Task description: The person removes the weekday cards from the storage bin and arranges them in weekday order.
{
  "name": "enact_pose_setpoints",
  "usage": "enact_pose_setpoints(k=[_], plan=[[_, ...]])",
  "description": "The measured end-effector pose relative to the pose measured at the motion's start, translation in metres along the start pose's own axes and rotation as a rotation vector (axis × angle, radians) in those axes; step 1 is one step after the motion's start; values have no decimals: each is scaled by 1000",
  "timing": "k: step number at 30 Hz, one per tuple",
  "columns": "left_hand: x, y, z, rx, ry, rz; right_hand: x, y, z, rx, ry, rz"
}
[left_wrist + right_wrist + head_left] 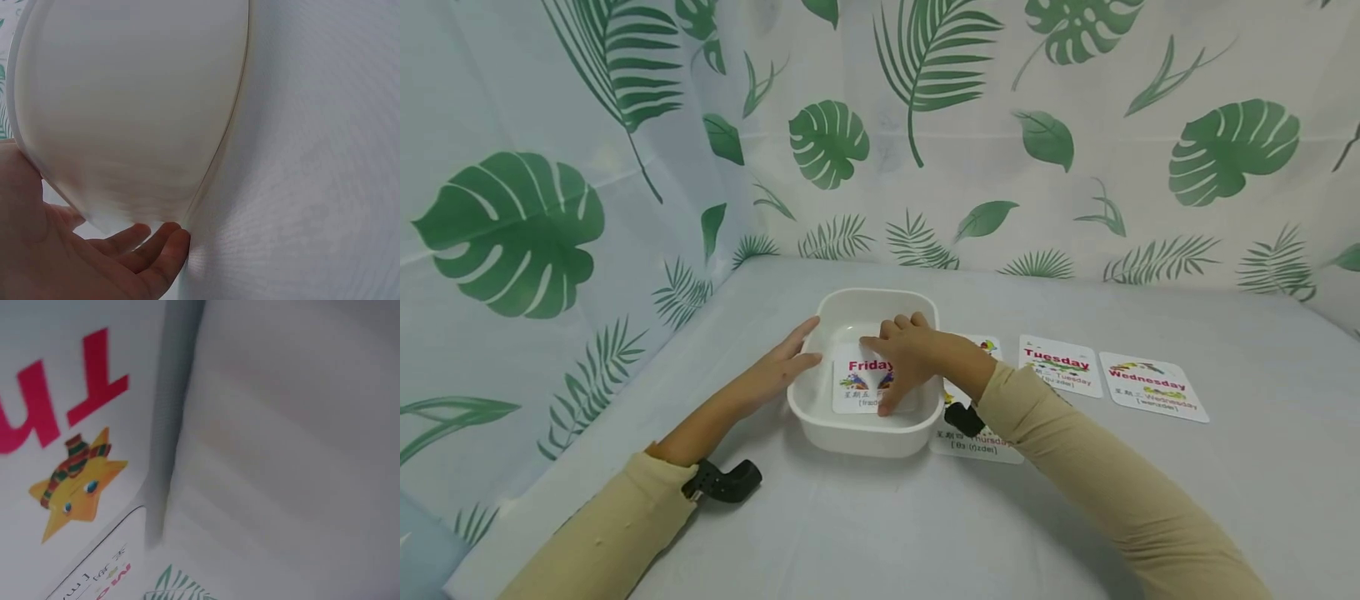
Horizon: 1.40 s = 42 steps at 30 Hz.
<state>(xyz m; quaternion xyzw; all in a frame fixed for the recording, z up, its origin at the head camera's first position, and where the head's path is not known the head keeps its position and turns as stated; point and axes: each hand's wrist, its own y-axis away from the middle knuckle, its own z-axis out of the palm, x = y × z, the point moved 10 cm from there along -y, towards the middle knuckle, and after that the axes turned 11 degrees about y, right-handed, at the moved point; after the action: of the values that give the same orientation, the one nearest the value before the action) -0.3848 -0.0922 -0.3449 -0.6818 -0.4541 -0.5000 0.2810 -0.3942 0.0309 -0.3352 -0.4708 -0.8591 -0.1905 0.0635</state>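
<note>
A white square basin (842, 439) stands on the table in the head view. My left hand (775, 371) holds its left side, thumb over the rim; in the left wrist view the fingers (164, 259) curve against the outer wall. Inside the basin lies a white card printed "Friday" (848, 394). Over this card is my right hand (906, 354), gripping across it with the thumb at the lower edge and a fingertip at the upper edge. The right side of the card is partly covered by the hand. In the right wrist view the hand is out of sight.
Right of the basin lie a Thursday card (973, 452) and, behind it, a card (103, 575) half hidden by the right forearm. Farther right are a Tuesday card (1060, 367) and a Wednesday card (1153, 387). A leaf-patterned curtain (955, 183) hangs behind the table.
</note>
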Motion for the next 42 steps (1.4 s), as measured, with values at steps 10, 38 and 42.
enact_pose_setpoints(k=[10,38,42], plan=[[2,-2,2,-16,6,14,2,2,0,-57,70,-3],[-2,-3,2,-14,11,6,67,77,-23,289,-409,6],[-3,-3,1,-15,25,7,77,98,-8,292,-379,9]])
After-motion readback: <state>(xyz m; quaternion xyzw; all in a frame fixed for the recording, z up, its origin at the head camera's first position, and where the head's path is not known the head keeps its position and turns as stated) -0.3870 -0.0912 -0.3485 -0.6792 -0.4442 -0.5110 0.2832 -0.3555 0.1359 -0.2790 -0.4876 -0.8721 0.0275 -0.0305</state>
